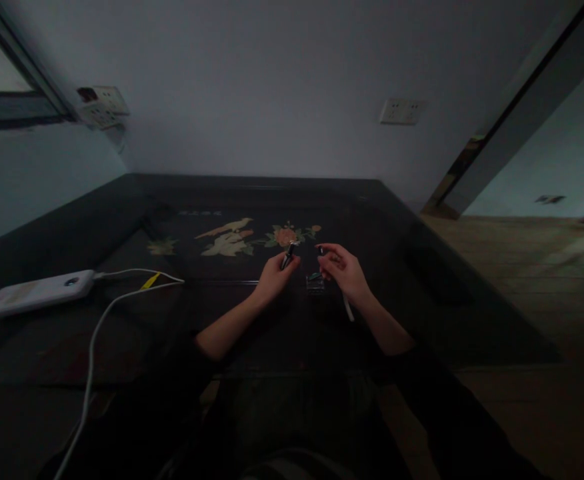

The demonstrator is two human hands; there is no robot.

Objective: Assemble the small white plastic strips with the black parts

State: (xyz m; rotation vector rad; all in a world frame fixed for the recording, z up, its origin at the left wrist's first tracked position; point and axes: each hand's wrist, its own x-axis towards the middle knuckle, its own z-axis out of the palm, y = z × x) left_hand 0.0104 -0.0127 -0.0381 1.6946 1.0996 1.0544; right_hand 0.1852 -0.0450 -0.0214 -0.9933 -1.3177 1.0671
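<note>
Left hand: your fingers pinch a dark pen.
Right hand: your fingers pinch a small dark piece.
Surface: a small clear box lies between your hands.

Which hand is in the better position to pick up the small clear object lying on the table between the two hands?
Probably the right hand. The small clear object lies just beside its fingers, while the left hand is farther away and already holds a dark pen-like piece.

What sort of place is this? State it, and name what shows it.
Probably a room in a home, dimly lit. A dark lacquered table painted with birds and flowers stands against a plain wall with a socket plate, and a white power bank with its cable lies on it.
</note>
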